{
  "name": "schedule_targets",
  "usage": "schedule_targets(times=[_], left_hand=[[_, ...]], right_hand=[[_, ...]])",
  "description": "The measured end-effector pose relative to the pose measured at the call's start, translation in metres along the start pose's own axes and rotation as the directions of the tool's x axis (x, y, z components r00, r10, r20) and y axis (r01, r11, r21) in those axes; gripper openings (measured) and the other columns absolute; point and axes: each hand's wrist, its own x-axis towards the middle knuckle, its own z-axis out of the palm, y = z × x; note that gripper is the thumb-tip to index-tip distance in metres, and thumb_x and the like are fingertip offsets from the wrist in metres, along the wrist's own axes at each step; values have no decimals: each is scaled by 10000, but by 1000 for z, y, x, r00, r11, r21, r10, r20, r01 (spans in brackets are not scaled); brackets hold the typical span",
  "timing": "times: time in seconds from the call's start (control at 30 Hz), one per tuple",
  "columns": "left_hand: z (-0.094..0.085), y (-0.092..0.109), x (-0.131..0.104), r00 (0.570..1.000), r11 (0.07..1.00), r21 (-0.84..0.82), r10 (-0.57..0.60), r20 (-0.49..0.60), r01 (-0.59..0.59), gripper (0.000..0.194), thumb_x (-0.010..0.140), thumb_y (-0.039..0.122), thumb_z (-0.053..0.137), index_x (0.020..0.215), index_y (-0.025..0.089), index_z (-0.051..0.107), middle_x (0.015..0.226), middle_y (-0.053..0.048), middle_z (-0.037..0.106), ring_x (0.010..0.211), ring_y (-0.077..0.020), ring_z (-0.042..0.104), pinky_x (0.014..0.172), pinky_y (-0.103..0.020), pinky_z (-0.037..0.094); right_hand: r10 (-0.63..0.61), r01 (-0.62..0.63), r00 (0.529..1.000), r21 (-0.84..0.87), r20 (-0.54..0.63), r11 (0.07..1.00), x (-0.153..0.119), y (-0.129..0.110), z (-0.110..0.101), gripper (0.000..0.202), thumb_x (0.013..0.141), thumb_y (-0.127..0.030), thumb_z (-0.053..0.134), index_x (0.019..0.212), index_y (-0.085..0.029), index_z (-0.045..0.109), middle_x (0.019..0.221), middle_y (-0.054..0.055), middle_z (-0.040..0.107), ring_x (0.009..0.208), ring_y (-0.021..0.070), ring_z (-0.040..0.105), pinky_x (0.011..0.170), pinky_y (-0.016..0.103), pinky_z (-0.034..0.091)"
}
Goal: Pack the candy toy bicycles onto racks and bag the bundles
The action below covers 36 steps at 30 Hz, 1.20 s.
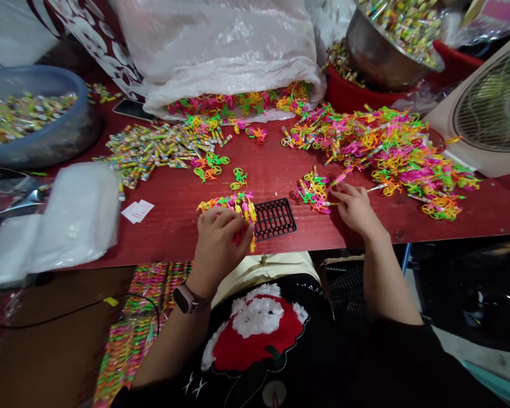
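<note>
A black plastic grid rack (276,218) lies near the table's front edge. Small bright plastic bicycle pieces with thin tubes (247,205) fill its left part in rows. My left hand (221,235) curls over this filled end, fingers bent and thumb on the right; its fingertips are partly hidden. To the right, my right hand (357,207) reaches to a small heap of bicycle pieces (312,190). Its thumb and fingers close around a bicycle piece with a tube, partly covered by the fingers. A single green and yellow bicycle piece (238,179) lies behind the rack.
Bicycle pieces pile (391,147) at right, beside a fan (488,107). Patterned tubes (148,150) lie at left, near a blue basin (85,113) and clear plastic bags (79,209). A white sack (221,39) spills pieces at the back. Small cards (138,211) lie in front.
</note>
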Motion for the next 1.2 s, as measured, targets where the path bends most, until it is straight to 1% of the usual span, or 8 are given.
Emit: schedule_targets(times=[0.23,0.37,0.47,0.67,0.77,0.9,1.03,1.2], left_hand=[[-3,-1,-3,999,998,50,-41,29,40,178,993,359,674,878,224,693,1000,-40,733,1101,-278,577,1020,-490,424],[-4,-1,-3,998,998,48,-33,48,31,189,999,372,671,882,225,695,1015,-42,738,1111,-278,571,1016,-487,428],[-4,-1,-3,998,999,42,-26,54,24,193,1005,379,665,887,228,693,1023,-38,735,1113,-276,571,1016,-479,429],[-3,-1,-2,997,997,72,-41,67,36,207,1045,379,588,946,218,672,1050,-50,729,1137,-285,569,1013,-478,425],[-4,-1,-3,996,997,70,-40,82,34,204,1056,372,564,968,219,666,1073,-54,728,1141,-284,567,1016,-481,420],[-4,0,-3,996,996,77,-40,86,33,190,1047,378,578,974,224,661,1087,-55,729,1142,-286,566,1014,-485,414],[-3,-1,-3,996,996,89,-37,85,29,180,1048,371,574,986,223,656,1091,-62,726,1142,-289,561,1003,-483,418],[-2,-1,-3,996,995,98,-43,77,35,176,1047,371,575,998,221,653,1081,-59,724,1136,-290,561,1020,-491,415]], right_hand=[[-111,107,992,70,66,992,-22,-12,19,334,993,-325,581,1196,-169,796,1141,164,703,1072,315,612,992,512,496],[140,-138,990,68,-19,988,-35,-20,18,298,988,-311,582,1028,-142,824,923,142,693,864,274,621,852,444,523],[345,-317,937,283,-52,905,-43,-23,15,260,900,-401,721,946,-162,814,832,84,680,725,212,590,729,380,505],[459,-339,875,871,152,357,-40,-61,31,351,699,-435,913,894,-196,745,770,5,683,633,119,532,595,266,439],[523,-315,811,949,264,8,-30,-68,31,321,690,-386,920,865,-204,721,744,-11,656,543,71,410,468,214,332],[347,-332,834,891,430,-308,-18,-63,21,293,738,-392,866,939,-226,732,785,4,643,527,78,341,389,211,269],[339,-310,862,921,378,-237,-19,-81,29,314,662,-347,921,861,-245,700,797,-7,652,582,96,454,431,216,348],[326,-313,909,942,259,125,-27,-133,58,348,693,-409,931,862,-216,697,806,-1,703,664,136,599,633,284,528]])
